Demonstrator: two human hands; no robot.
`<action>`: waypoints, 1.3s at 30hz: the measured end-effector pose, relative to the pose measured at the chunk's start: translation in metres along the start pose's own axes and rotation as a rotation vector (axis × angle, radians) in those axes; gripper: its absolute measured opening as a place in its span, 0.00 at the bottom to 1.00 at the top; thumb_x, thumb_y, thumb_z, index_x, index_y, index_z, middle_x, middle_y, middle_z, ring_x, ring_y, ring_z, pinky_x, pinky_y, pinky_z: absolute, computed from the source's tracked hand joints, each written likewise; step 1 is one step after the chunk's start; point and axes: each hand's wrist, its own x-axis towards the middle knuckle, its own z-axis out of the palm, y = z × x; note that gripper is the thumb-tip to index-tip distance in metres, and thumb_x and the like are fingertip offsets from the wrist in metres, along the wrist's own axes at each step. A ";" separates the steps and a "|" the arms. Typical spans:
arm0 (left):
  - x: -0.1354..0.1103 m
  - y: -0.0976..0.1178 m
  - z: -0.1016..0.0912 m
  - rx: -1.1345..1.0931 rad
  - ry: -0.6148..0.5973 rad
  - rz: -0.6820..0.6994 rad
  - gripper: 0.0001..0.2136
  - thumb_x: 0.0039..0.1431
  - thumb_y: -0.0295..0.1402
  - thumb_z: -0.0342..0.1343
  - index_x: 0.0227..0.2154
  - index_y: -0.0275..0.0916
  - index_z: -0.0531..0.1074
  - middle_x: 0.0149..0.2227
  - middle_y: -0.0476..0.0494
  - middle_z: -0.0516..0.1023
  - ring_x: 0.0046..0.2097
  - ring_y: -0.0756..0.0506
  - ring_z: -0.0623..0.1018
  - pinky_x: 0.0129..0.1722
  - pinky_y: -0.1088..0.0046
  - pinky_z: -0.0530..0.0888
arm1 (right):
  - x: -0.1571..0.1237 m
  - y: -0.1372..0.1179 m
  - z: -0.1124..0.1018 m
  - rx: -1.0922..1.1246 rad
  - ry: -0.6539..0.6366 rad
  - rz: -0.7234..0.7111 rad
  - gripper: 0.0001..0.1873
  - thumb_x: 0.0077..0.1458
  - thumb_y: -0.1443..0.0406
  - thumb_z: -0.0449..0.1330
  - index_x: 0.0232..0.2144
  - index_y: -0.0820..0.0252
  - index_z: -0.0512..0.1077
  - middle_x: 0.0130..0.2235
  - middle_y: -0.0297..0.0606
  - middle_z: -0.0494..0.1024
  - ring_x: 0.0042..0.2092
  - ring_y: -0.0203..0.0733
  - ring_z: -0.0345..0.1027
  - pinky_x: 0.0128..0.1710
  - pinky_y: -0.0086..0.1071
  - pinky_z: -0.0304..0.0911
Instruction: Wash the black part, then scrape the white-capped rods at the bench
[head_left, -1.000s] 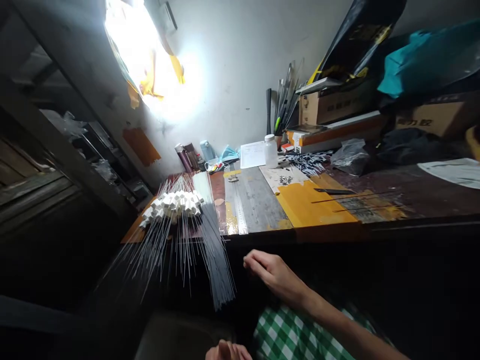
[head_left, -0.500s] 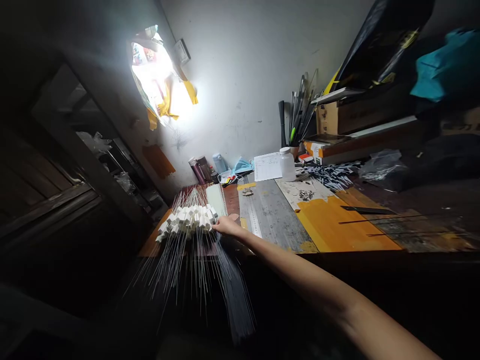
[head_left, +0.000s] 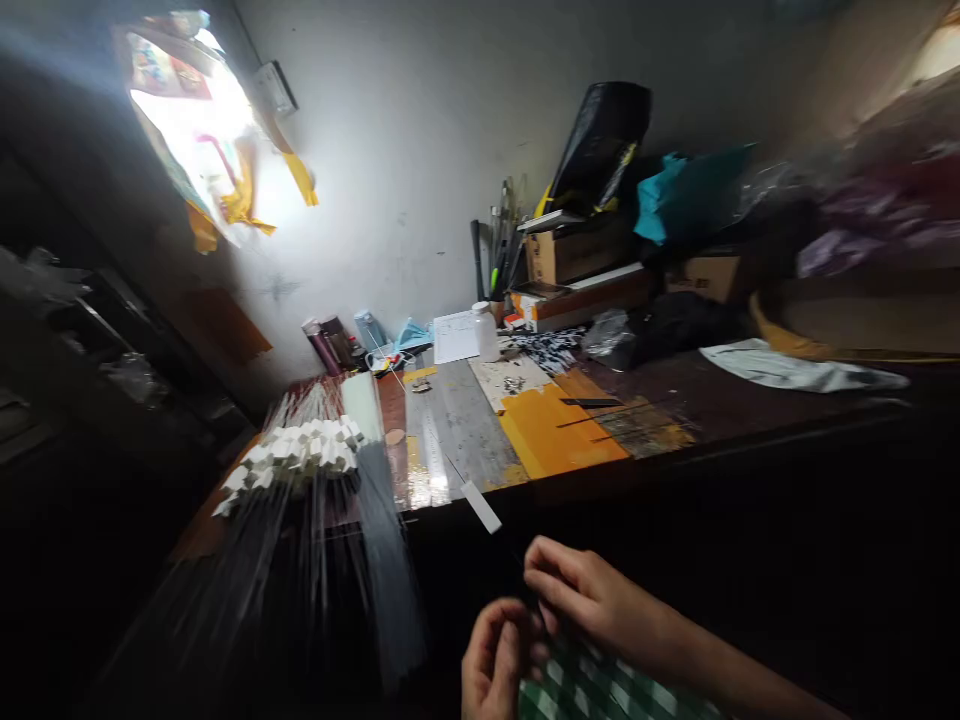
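Note:
My right hand (head_left: 592,600) is low in front of the desk edge, its fingers pinched on the near end of a thin rod (head_left: 427,430) that carries a small white block (head_left: 481,507). The rod slants up and away over the desk. My left hand (head_left: 495,660) is just below and left of it, fingers curled beside the rod's near end; whether it grips is unclear. To the left a fan of many thin rods with white blocks (head_left: 296,450) lies on the desk, their ends overhanging the edge.
The wooden desk (head_left: 712,400) holds a yellow mat (head_left: 555,435), a steel ruler (head_left: 433,455), a white bottle (head_left: 486,332), paper, cardboard boxes (head_left: 574,255), bags and upright tools against the wall. A bright window (head_left: 195,140) is up left. Dark shelving stands left.
My right hand left the bundle of rods and drew back to my lap holding one rod with a white block. My left hand rose to meet it. The view swung right.

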 end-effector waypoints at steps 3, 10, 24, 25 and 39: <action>0.001 0.007 0.051 -0.176 -0.071 -0.078 0.27 0.45 0.48 0.69 0.48 0.41 0.76 0.48 0.37 0.81 0.49 0.39 0.79 0.47 0.67 0.73 | -0.063 0.027 -0.016 -0.122 0.114 -0.001 0.15 0.66 0.54 0.49 0.34 0.55 0.67 0.25 0.30 0.71 0.27 0.34 0.63 0.29 0.27 0.59; 0.015 -0.016 0.129 -0.264 -0.228 -0.235 0.23 0.45 0.44 0.71 0.40 0.32 0.78 0.37 0.34 0.84 0.37 0.41 0.82 0.42 0.68 0.75 | -0.133 0.063 -0.049 -0.193 0.269 0.169 0.16 0.67 0.53 0.45 0.38 0.51 0.68 0.27 0.30 0.68 0.26 0.36 0.62 0.26 0.28 0.59; 0.045 -0.031 0.185 -0.127 -0.296 -0.191 0.18 0.56 0.43 0.63 0.42 0.34 0.75 0.43 0.35 0.82 0.41 0.43 0.81 0.46 0.67 0.73 | -0.126 0.109 -0.090 -0.525 0.772 -0.014 0.13 0.64 0.57 0.53 0.43 0.50 0.75 0.42 0.36 0.82 0.41 0.44 0.78 0.41 0.34 0.76; 0.048 -0.031 0.185 -0.126 -0.282 -0.190 0.18 0.56 0.43 0.64 0.42 0.33 0.75 0.43 0.35 0.82 0.41 0.43 0.81 0.46 0.67 0.73 | -0.123 0.110 -0.091 -0.543 0.778 -0.022 0.12 0.64 0.57 0.53 0.43 0.50 0.75 0.41 0.36 0.82 0.40 0.43 0.78 0.41 0.34 0.76; 0.074 -0.031 0.187 -0.136 -0.210 -0.230 0.23 0.50 0.47 0.67 0.40 0.32 0.75 0.41 0.33 0.83 0.39 0.42 0.82 0.41 0.68 0.74 | -0.110 0.085 -0.108 -0.722 0.747 -0.080 0.14 0.66 0.61 0.49 0.43 0.51 0.75 0.37 0.38 0.80 0.38 0.42 0.75 0.38 0.35 0.74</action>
